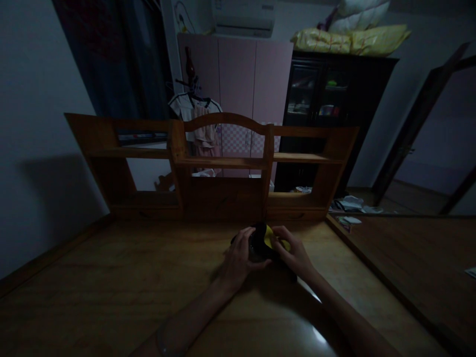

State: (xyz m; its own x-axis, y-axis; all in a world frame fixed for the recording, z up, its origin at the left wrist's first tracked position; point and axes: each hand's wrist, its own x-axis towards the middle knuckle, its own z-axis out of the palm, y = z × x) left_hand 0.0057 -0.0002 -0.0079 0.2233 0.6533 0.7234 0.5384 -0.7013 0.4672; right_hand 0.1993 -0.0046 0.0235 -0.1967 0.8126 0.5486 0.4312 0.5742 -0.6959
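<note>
Both of my hands are on a small dark object (260, 241) with a yellow part (268, 234), low over a wooden desk (111, 287). My left hand (240, 258) wraps round its left side with the fingers curled. On the right side my right hand (292, 250) pinches it, fingertips pressed at the yellow part. In the dim light I cannot make out what the object is. It sits just in front of the desk's wooden shelf unit (219, 163).
The shelf unit stands along the back of the desk. A white wall (33, 148) runs on the left. Behind are pink wardrobe doors (238, 84), hanging clothes (197, 124), a dark cabinet (334, 99) with bedding on top, and papers (353, 204) on the floor at right.
</note>
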